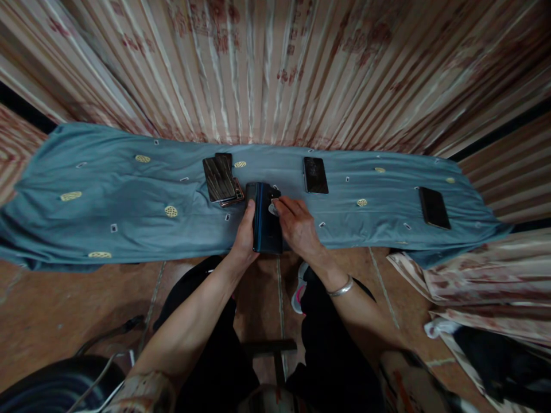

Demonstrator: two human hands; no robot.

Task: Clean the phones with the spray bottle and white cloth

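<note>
My left hand (246, 232) is closed around the left edge of a dark blue smartphone (267, 229), thumb along its side. The phone's glossy back faces me, tilted above the front part of the cloth-covered table. My right hand (297, 222) pinches a small whitish piece (272, 208) against the upper right of that back, close to the camera area; its material is unclear. Just left of the held phone lies a small pile of phones, with a dark-faced phone (218, 179) on top and a reddish-edged phone (233, 195) partly hidden under it.
A blue-green patterned cloth (133, 189) covers the long narrow table. Two more phones lie on it: a black phone (315, 175) right of centre and another dark phone (434, 207) near the right end. Pleated curtains (267, 74) hang directly behind. A round black object (60, 384) sits at lower left.
</note>
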